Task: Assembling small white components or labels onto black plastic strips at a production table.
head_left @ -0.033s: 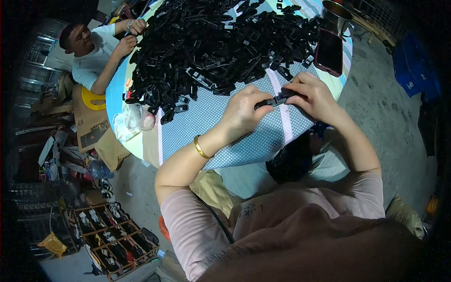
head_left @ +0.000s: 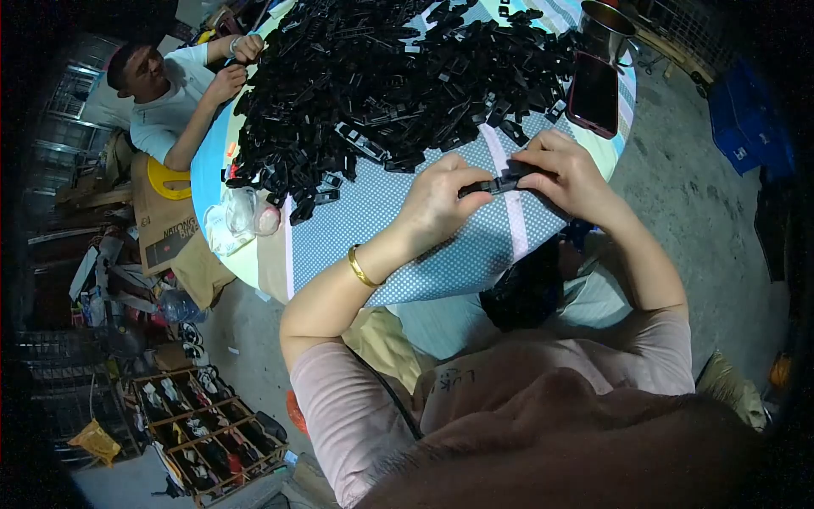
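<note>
Over the near part of a round table, a small black plastic part (head_left: 504, 182) is held level between my two hands. My left hand (head_left: 437, 202), with a gold bangle at the wrist, pinches its left end between thumb and fingers. At the other end, my right hand (head_left: 564, 174) grips it the same way. The part's exact kind is too small to tell, and my fingers cover both ends. Just beyond my hands lies a large heap of similar black plastic parts (head_left: 365, 93), a few loose ones at its near edge. Beneath is a dotted blue-grey tablecloth (head_left: 398, 271).
A phone (head_left: 594, 95) and a metal cup (head_left: 607, 32) stand at the table's right edge. Clear plastic bags (head_left: 241, 214) lie on the left. Another person (head_left: 161, 93) sits far left, hands at the heap. A shoe rack (head_left: 208, 433) and a blue bin (head_left: 738, 123) are on the floor.
</note>
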`<state>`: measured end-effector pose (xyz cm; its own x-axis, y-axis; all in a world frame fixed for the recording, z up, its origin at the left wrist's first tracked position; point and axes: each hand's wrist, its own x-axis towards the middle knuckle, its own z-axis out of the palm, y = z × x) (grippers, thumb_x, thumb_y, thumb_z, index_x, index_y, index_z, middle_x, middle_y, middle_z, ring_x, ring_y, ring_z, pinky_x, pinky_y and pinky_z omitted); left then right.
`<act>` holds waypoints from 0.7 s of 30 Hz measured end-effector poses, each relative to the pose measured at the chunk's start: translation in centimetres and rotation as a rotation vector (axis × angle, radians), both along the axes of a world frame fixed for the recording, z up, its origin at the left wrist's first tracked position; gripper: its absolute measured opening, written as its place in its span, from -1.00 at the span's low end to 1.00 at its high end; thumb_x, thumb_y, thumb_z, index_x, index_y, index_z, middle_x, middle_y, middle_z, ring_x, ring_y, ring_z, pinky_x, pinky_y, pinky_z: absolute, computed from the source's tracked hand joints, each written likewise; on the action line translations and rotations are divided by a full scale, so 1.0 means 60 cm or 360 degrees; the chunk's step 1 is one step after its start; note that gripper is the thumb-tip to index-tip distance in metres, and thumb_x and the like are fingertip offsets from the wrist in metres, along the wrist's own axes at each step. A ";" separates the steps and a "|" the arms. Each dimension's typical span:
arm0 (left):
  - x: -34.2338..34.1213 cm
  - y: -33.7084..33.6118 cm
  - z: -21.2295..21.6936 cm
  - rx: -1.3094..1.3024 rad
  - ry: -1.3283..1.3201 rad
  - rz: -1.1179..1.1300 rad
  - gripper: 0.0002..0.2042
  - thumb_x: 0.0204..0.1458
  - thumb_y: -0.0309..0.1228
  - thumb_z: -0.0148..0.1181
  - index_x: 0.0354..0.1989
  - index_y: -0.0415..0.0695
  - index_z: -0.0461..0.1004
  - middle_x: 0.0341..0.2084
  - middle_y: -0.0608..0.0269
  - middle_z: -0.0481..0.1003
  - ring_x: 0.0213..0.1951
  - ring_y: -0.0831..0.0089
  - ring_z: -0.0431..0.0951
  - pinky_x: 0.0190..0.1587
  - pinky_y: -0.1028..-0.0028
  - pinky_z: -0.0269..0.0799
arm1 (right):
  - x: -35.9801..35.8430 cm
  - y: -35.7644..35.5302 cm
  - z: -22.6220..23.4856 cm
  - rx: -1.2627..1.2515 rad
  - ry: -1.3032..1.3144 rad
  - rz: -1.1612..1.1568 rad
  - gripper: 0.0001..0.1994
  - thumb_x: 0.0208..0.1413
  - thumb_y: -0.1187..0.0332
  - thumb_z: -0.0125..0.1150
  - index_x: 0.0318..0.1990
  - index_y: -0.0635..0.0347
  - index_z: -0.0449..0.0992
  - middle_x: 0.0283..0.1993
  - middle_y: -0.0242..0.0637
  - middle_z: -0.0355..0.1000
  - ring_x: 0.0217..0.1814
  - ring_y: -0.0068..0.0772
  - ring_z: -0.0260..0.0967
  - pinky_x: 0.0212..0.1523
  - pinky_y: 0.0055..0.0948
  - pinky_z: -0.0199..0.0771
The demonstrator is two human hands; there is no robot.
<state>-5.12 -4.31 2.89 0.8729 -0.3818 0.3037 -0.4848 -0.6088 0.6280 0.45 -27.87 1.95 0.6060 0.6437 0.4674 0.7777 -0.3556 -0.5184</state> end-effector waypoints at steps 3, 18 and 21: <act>-0.002 -0.004 0.005 -0.0018 0.0095 0.0046 -0.77 -0.16 -0.44 0.37 -0.30 -0.23 0.57 -0.44 0.10 0.47 -0.36 0.18 0.51 -0.31 0.32 0.43 | -0.004 -0.001 0.006 0.0059 0.0011 0.0130 -0.70 -0.07 0.35 0.34 -0.16 0.29 0.58 -0.33 -0.21 0.41 -0.22 -0.20 0.36 -0.18 -0.30 0.37; 0.006 -0.003 -0.009 -0.0052 -0.0037 -0.0045 -0.80 -0.19 -0.41 0.40 -0.45 -0.27 0.56 -0.53 0.15 0.47 -0.45 0.22 0.47 -0.38 0.36 0.38 | -0.012 0.027 0.017 -0.0148 0.0069 0.0224 -0.74 -0.12 0.34 0.33 -0.27 0.30 0.58 -0.42 -0.16 0.34 -0.22 -0.08 0.31 -0.22 -0.22 0.34; 0.007 0.000 0.008 0.0028 0.0065 -0.0062 -0.78 -0.19 -0.36 0.41 -0.44 -0.25 0.57 -0.51 0.17 0.47 -0.45 0.27 0.47 -0.38 0.38 0.38 | -0.009 0.022 0.006 -0.0072 0.0028 0.0242 -0.70 -0.10 0.31 0.36 -0.21 0.30 0.58 -0.40 -0.21 0.38 -0.32 -0.17 0.32 -0.31 -0.28 0.33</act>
